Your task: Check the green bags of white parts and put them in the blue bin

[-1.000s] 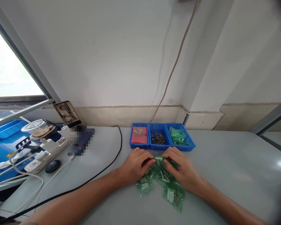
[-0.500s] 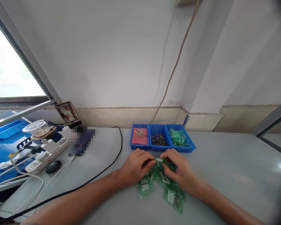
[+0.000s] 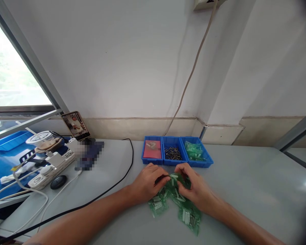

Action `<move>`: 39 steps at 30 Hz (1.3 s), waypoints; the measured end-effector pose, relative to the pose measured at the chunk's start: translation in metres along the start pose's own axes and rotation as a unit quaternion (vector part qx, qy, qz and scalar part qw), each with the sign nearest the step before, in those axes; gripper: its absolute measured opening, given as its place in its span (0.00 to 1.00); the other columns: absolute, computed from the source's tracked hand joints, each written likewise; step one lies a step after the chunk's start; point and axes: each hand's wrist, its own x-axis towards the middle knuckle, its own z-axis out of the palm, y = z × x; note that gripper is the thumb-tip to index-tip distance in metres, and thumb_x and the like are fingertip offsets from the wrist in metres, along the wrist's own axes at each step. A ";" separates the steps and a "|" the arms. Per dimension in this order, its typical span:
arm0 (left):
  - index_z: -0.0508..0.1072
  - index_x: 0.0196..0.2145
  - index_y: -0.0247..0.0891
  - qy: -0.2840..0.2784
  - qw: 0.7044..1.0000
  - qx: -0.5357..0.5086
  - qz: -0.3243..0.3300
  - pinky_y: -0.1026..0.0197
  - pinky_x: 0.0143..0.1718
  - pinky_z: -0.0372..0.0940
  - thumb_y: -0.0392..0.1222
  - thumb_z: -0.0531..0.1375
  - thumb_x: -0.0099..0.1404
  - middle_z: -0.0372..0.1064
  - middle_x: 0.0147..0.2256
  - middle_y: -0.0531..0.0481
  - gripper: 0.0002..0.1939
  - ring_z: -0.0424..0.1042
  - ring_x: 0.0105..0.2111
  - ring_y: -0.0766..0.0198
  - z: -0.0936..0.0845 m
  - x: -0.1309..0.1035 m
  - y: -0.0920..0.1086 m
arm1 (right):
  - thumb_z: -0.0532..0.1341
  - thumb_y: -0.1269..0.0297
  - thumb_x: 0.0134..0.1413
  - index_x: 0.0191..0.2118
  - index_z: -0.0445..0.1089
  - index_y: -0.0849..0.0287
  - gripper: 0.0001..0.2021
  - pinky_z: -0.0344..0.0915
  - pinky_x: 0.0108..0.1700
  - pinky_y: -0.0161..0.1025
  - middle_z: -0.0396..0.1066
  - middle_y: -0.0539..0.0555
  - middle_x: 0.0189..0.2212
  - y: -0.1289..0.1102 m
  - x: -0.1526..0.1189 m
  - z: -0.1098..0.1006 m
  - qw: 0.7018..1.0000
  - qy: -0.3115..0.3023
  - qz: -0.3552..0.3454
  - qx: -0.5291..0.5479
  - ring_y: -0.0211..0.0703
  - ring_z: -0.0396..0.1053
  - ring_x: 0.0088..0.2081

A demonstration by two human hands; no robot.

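Green plastic bags (image 3: 190, 216) with white plugs and metal screws inside lie on the grey table between my hands. My left hand (image 3: 149, 182) is closed in a pinch at the upper edge of the green plastic; what exactly sits between thumb and finger is too small to make out. From the other side my right hand (image 3: 193, 189) grips the upper part of a green bag, thumb and forefinger bent around it. A second green bag (image 3: 158, 205) lies below my left hand, partly covered by it.
Behind my hands stand three joined blue bins: one with a red sheet (image 3: 152, 153) and small clear pieces, one with screws (image 3: 172, 153), one with green bags (image 3: 194, 150). A black cable (image 3: 109, 186) crosses the table at left, near a power strip (image 3: 51, 172) and a propped phone (image 3: 76, 126).
Both hands stay nearly in place. The white plugs at the top of the green bag sit slightly differently between my fingers, and the camera view has tilted a little.
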 end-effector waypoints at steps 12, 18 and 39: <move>0.74 0.41 0.38 -0.001 1.000 -0.003 0.003 0.56 0.39 0.61 0.43 0.57 0.79 0.80 0.37 0.48 0.09 0.76 0.34 0.61 0.001 0.000 0.001 | 0.58 0.76 0.58 0.45 0.63 0.51 0.13 0.65 0.36 0.37 0.69 0.48 0.38 0.001 -0.002 0.003 0.999 -0.032 0.000 -0.014 0.42 0.68 0.35; 0.74 0.41 0.38 0.004 1.000 -0.011 0.009 0.57 0.39 0.60 0.43 0.57 0.79 0.80 0.36 0.49 0.09 0.76 0.34 0.62 0.000 0.001 0.001 | 0.54 0.76 0.63 0.47 0.64 0.52 0.12 0.66 0.40 0.39 0.71 0.50 0.40 0.005 -0.002 0.002 1.000 -0.022 -0.003 0.003 0.44 0.70 0.38; 0.71 0.50 0.39 -0.008 0.998 -0.030 -0.046 0.58 0.43 0.65 0.43 0.55 0.80 0.75 0.41 0.48 0.08 0.73 0.38 0.61 -0.003 0.000 0.002 | 0.55 0.63 0.73 0.48 0.68 0.51 0.05 0.67 0.41 0.41 0.72 0.52 0.40 0.008 -0.001 0.002 0.999 0.018 -0.002 0.029 0.45 0.70 0.39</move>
